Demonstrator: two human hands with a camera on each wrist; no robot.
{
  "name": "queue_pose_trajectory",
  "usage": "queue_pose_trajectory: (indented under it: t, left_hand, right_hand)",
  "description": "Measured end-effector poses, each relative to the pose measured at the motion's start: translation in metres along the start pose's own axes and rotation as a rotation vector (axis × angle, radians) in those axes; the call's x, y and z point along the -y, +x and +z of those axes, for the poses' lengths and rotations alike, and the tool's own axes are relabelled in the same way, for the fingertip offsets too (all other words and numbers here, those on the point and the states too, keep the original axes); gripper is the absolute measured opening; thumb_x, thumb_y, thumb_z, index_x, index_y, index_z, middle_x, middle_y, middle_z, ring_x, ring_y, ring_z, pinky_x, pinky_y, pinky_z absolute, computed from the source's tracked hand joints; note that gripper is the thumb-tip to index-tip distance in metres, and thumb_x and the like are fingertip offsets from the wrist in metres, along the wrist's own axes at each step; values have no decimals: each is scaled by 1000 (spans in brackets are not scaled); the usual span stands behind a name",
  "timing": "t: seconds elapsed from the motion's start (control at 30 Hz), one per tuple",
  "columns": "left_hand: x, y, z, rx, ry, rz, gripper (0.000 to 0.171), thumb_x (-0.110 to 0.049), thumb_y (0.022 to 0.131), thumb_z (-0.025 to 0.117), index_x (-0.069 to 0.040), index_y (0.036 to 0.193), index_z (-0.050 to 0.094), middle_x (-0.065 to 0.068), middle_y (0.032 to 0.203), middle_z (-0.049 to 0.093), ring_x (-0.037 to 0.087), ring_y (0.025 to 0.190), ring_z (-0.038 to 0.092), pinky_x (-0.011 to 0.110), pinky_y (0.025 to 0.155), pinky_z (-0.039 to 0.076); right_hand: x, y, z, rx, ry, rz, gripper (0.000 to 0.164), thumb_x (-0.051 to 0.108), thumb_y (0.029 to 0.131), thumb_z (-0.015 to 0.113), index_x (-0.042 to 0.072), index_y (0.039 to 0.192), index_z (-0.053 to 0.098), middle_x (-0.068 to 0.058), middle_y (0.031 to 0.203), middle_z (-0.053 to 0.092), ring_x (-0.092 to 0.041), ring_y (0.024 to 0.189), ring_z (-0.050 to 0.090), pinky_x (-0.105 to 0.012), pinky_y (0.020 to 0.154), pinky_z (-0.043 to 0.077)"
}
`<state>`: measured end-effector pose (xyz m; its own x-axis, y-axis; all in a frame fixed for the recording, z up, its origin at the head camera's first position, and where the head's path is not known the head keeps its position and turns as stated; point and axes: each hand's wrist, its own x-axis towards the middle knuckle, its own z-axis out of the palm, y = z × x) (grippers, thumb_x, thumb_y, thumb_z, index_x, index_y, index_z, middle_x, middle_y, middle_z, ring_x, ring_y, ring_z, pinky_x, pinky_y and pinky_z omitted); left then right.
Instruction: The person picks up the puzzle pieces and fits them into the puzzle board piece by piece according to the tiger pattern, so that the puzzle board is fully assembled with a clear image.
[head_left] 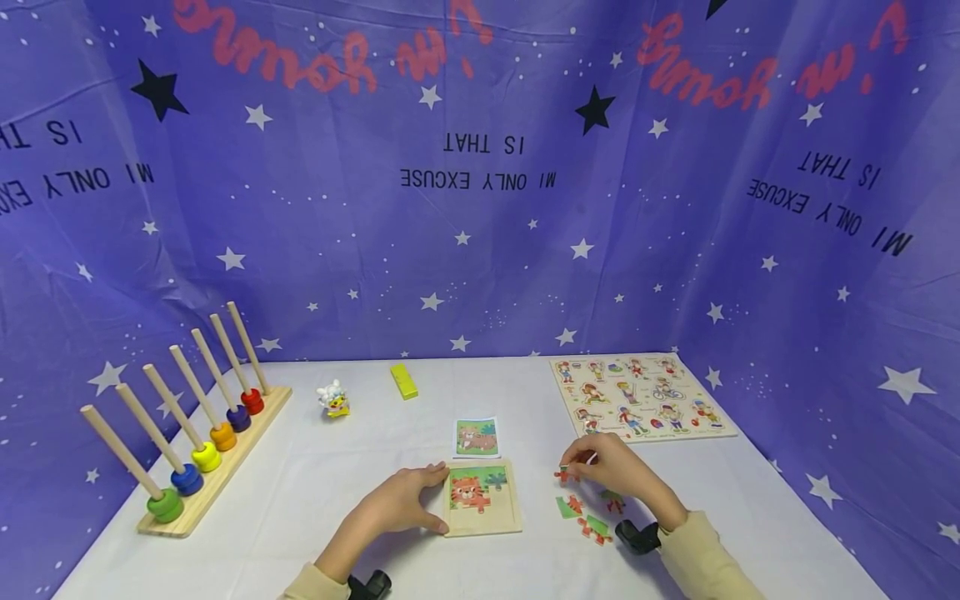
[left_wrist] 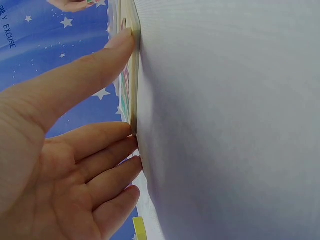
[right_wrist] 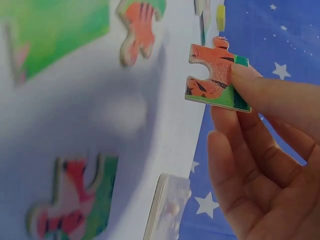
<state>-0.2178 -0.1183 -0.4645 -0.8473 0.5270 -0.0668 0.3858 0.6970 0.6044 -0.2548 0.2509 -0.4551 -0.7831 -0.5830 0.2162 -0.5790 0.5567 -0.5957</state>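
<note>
A square wooden puzzle tray (head_left: 498,523) lies in front of me, with joined tiger-face pieces (head_left: 468,492) in its upper left part. My left hand (head_left: 401,502) touches the tray's left edge, thumb at the near corner and fingers near the far one. In the left wrist view those fingers (left_wrist: 105,145) are fairly straight. To the right of the tray, my right hand (head_left: 615,467) pinches an orange-and-green jigsaw piece (right_wrist: 217,92) with black stripes, held above the table. Several loose jigsaw pieces (head_left: 596,526) lie below that hand.
A tiger picture card (head_left: 477,438) lies just behind the tray. At the back right is a board with printed figures (head_left: 637,398). A yellow block (head_left: 403,381) and a small white-and-yellow toy figure (head_left: 333,400) stand farther back. The wooden peg rack (head_left: 217,475) with coloured rings occupies the left.
</note>
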Motion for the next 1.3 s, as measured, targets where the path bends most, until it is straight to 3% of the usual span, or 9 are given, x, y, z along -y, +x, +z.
queue_pose_trajectory:
  t: [0.3,0.43,0.63,0.93,1.3]
  left_hand:
    - [-1,-1,-1,1,-5,-2,86,-34,66,86,3,136,51,18,144,46,42,132,40,58,108,31]
    - [-2,-2,0,2,-9,1,86,-33,67,86,3,136,51,18,144,46,42,132,41,58,108,30]
    - [-1,-1,0,-2,1,7,86,-34,66,85,3,135,51,18,143,46,42,131,41,58,107,31]
    - [1,1,2,-2,6,15,86,-35,66,85,3,135,51,18,143,46,40,131,42,56,108,32]
    - [0,-1,1,-5,3,21,86,-34,67,85,5,135,51,19,143,46,41,131,42,56,108,32]
  right_hand:
    - [7,12,15,11,53,7,8,14,89,70,19,94,73,9,87,70,-9,72,63,-25,65,55]
    - [12,18,22,32,92,-3,7,16,89,70,18,95,74,8,86,70,-12,69,65,-25,62,55]
    - [18,28,32,24,72,-48,11,9,88,71,18,93,74,9,84,70,-5,71,62,-24,64,55]
    - [29,40,48,53,89,-10,9,11,86,73,18,92,74,13,82,68,-3,66,57,-22,59,51]
    - [39,51,62,83,122,-10,8,14,83,76,14,91,75,10,79,69,-2,61,54,-20,56,48]
